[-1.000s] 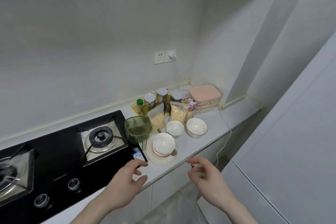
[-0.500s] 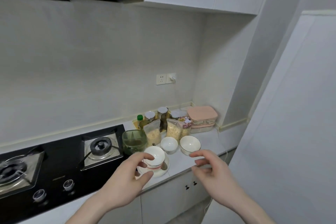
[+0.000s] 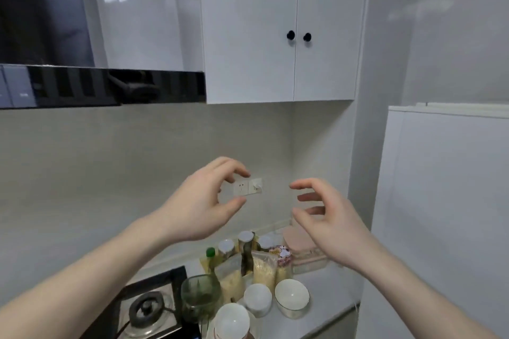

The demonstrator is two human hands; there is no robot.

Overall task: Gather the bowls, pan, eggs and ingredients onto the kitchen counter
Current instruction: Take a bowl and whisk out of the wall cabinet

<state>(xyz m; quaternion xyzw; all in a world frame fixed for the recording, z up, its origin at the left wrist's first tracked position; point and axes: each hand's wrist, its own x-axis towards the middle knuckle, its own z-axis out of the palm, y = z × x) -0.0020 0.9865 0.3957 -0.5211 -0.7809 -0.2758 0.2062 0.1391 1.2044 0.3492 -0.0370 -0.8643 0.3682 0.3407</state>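
A home kitchen: a gas burner (image 3: 150,309) sits under a range hood (image 3: 102,85), with white wall cupboards (image 3: 275,36) beside the hood.

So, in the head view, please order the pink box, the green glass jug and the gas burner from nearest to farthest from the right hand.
1. Pink box, just below the right hand, partly hidden by it.
2. Green glass jug, lower and to the left.
3. Gas burner, farthest left.
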